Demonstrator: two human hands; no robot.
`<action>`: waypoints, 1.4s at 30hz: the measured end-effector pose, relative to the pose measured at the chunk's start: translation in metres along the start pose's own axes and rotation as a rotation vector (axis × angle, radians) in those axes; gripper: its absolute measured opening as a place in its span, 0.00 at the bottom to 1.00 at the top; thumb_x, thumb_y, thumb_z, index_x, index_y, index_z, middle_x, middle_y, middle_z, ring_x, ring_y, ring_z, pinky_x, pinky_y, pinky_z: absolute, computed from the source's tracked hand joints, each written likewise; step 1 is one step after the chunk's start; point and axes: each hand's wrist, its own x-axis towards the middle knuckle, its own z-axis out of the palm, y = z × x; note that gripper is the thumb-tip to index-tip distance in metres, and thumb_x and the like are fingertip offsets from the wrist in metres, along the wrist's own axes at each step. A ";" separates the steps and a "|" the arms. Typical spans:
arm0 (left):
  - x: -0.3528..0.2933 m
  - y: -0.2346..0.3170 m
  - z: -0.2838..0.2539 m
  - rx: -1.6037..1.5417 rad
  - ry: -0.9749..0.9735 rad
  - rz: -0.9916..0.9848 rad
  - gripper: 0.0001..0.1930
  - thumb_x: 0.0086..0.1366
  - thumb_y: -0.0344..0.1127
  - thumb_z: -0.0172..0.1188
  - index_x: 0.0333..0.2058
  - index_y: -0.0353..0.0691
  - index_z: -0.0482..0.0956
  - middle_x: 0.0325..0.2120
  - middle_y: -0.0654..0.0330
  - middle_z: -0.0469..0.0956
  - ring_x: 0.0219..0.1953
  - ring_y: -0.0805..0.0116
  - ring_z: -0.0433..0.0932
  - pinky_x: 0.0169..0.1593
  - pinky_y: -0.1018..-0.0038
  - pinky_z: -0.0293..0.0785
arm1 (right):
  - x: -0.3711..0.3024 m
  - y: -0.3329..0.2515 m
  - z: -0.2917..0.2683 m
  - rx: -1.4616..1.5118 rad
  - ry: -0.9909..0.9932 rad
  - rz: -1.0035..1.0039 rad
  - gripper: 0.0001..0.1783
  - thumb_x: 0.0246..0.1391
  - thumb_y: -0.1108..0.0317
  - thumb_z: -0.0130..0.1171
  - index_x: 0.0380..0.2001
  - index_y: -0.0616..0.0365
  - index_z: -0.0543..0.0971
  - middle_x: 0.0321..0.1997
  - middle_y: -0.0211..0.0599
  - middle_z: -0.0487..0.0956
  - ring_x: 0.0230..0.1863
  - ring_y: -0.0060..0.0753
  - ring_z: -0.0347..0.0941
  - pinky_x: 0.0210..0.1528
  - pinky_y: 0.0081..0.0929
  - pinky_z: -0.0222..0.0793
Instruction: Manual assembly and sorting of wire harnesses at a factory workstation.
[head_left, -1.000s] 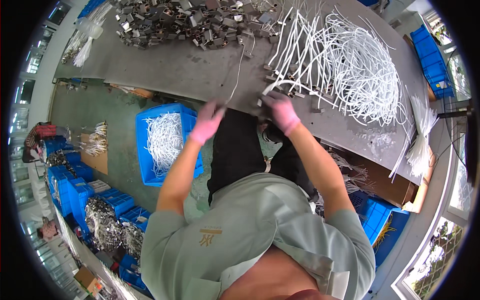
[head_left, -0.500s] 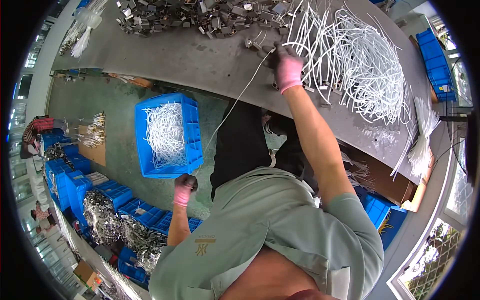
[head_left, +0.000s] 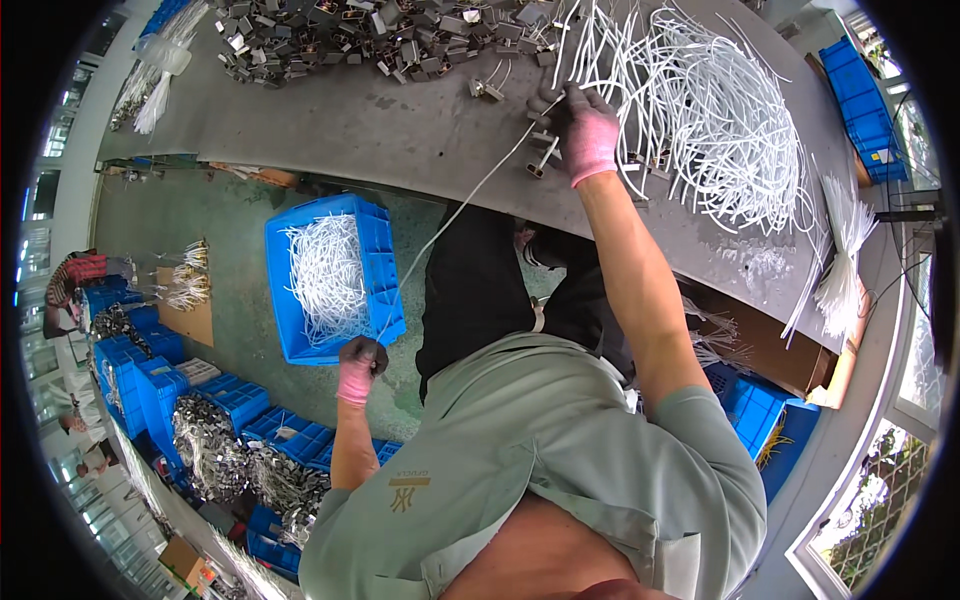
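Observation:
One long white wire slants from the grey workbench down to my left side. Its upper end is at my right hand, whose gloved fingers are pinched over the bench. My left hand, in a pink and dark grey glove, is closed on the lower end, beside a blue crate's near corner. Just left of my right hand lies a small metal part with a white wire; another metal part with wire ends is farther left. A big heap of white wires spreads to the right of my right hand.
Many small metal parts are piled along the bench's far side. The blue crate on the floor holds short white wires. More blue crates with metal parts stand at lower left. A wire bundle hangs over the bench's right end.
My right hand has shifted slightly right and nearer, uncovering the small metal part beside it. My left hand has moved a little left and up. The wire still runs between both hands.

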 end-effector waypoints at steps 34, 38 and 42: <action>0.110 0.139 0.206 -0.051 0.292 0.271 0.13 0.59 0.38 0.61 0.28 0.37 0.68 0.18 0.67 0.70 0.21 0.79 0.65 0.26 0.77 0.64 | -0.125 -0.003 0.042 -0.538 -0.393 0.132 0.09 0.52 0.69 0.61 0.29 0.66 0.77 0.23 0.33 0.78 0.19 0.21 0.72 0.22 0.18 0.68; 0.141 0.135 0.223 -0.245 0.110 0.453 0.15 0.66 0.45 0.50 0.36 0.36 0.70 0.31 0.61 0.73 0.33 0.75 0.69 0.37 0.77 0.66 | -0.115 -0.015 0.045 -0.505 -0.417 0.116 0.11 0.53 0.67 0.60 0.29 0.67 0.77 0.22 0.34 0.79 0.19 0.20 0.72 0.22 0.18 0.68; 0.161 0.165 0.255 -0.159 -0.116 0.510 0.19 0.65 0.46 0.53 0.43 0.33 0.70 0.38 0.55 0.74 0.39 0.66 0.74 0.44 0.70 0.69 | -0.053 -0.030 0.014 -0.572 -0.264 0.110 0.15 0.55 0.63 0.59 0.30 0.68 0.78 0.24 0.37 0.80 0.19 0.22 0.72 0.23 0.19 0.67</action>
